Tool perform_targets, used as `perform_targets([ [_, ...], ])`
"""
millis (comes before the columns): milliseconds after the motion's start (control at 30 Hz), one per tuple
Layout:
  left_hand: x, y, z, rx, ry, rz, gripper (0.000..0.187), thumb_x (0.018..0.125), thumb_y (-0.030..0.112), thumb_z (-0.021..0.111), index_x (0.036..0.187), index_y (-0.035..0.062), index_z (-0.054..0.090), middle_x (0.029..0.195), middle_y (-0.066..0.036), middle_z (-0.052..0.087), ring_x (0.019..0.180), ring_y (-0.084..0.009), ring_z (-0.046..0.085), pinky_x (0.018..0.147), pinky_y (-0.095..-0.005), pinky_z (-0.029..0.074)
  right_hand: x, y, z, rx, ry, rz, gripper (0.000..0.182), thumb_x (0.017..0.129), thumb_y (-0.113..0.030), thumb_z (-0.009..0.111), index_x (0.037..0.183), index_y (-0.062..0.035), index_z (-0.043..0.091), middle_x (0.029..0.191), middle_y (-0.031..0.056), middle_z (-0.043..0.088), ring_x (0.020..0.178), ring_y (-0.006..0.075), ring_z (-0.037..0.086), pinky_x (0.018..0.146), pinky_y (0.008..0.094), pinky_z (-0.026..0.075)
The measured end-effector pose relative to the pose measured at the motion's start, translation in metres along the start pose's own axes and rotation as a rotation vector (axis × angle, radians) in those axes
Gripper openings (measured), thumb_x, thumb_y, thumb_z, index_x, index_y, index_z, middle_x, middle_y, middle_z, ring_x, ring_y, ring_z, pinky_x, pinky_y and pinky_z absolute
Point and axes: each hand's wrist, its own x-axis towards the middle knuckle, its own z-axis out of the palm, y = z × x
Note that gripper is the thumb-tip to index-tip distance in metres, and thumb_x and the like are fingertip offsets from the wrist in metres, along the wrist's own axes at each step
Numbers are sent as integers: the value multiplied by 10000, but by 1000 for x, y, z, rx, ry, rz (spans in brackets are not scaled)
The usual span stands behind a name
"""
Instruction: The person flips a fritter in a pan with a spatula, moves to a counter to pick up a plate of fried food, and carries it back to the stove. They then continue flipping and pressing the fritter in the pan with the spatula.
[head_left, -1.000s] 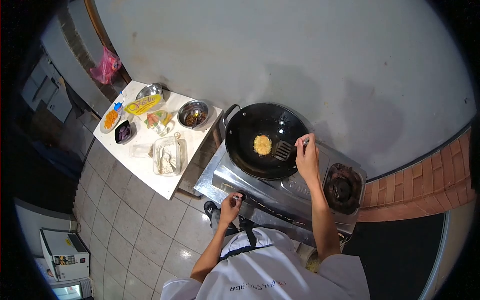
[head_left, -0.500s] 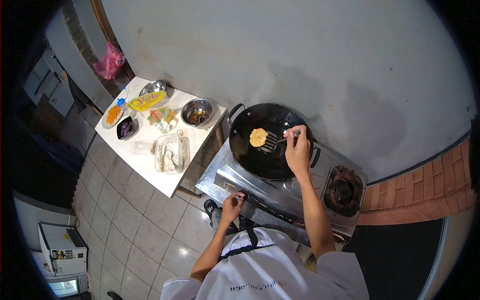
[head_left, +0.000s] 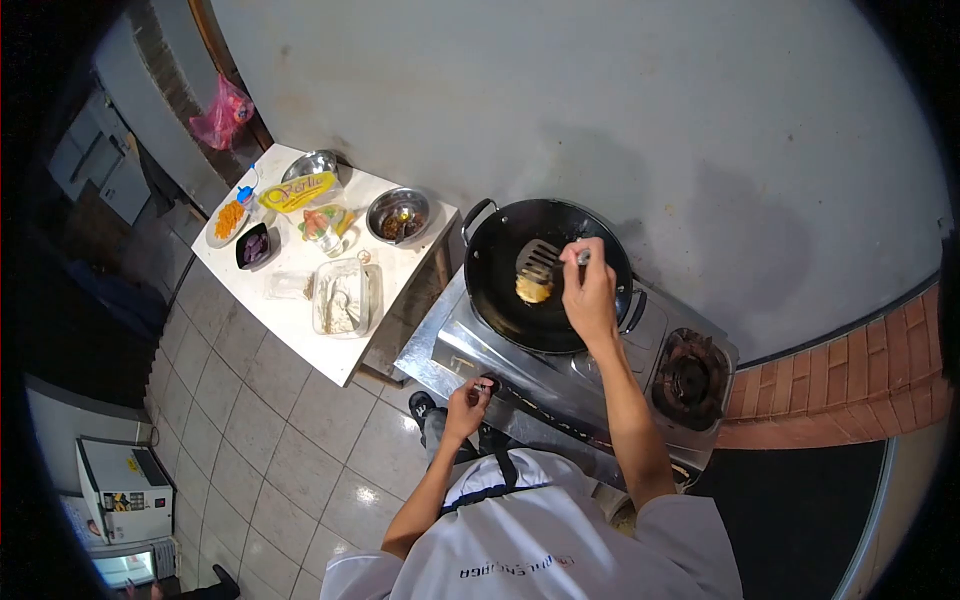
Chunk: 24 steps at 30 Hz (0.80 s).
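Note:
My right hand (head_left: 590,295) is closed round the handle of a slotted spatula (head_left: 538,258) over the black wok (head_left: 500,325). Just below the slotted blade lies a golden fried patty (head_left: 533,289), partly covered by it. My left hand (head_left: 467,408) pinches a stove knob (head_left: 489,384) at the front of the steel gas stove (head_left: 470,340). The wok sits on the left burner, its two loop handles showing at either side.
A white table (head_left: 330,362) to the left holds a metal bowl (head_left: 398,215) of dark sauce, a plastic tub of flour (head_left: 341,298), a plate of orange strips (head_left: 228,221) and a yellow pack (head_left: 298,192). A bare burner (head_left: 690,378) is at right.
The spatula has swung from the patty's right side to above it, its blade now tilted. The patty sits slightly lower and right in the wok. My left hand stays at the knob.

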Motion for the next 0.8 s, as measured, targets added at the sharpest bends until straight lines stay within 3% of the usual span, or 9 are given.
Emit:
perform_targets([
  [133, 1, -7, 1, -47, 23, 27, 138, 901, 69, 585, 1026, 30, 630, 625, 8, 550, 563, -40, 494, 518, -212, 399, -6, 11, -28, -139, 141, 100, 68, 928, -63, 525, 936, -8, 486, 777, 141, 631, 678, 258, 648, 598, 325, 463],
  [233, 1, -8, 0, -45, 8, -38, 154, 892, 61, 588, 1035, 34, 637, 631, -1, 561, 565, -46, 505, 523, -213, 409, -15, 22, -46, -30, 258, 139, 81, 944, -80, 523, 935, -1, 511, 751, 56, 618, 624, 99, 550, 563, 267, 419],
  [400, 4, -14, 2, -48, 45, 37, 148, 882, 53, 589, 1016, 36, 647, 624, -1, 552, 559, -47, 489, 512, -214, 400, -40, 37, -53, -10, 282, 213, 101, 950, -92, 525, 917, 1, 544, 735, 27, 594, 562, 73, 476, 521, 245, 379],
  [467, 4, -9, 1, -33, 44, 25, 144, 883, 56, 591, 1013, 34, 648, 616, -1, 548, 548, -46, 481, 507, -215, 397, -49, 31, -46, 146, 248, 327, 116, 965, -103, 503, 919, -6, 548, 719, 18, 575, 547, 52, 462, 500, 227, 365],
  [633, 5, -14, 2, 25, 61, 55, 137, 886, 64, 595, 1008, 28, 646, 589, -5, 537, 523, -46, 472, 495, -219, 392, -62, 35, -28, 172, 265, 296, 124, 972, -109, 495, 933, -6, 552, 633, 11, 518, 542, 54, 489, 480, 224, 362],
  [800, 6, -16, 1, -19, 47, 59, 137, 888, 66, 596, 1010, 24, 641, 587, -6, 534, 537, -41, 488, 495, -222, 395, -71, 42, -21, 87, 241, 327, 109, 968, -92, 496, 934, 0, 544, 672, 35, 550, 550, 69, 499, 504, 236, 375],
])
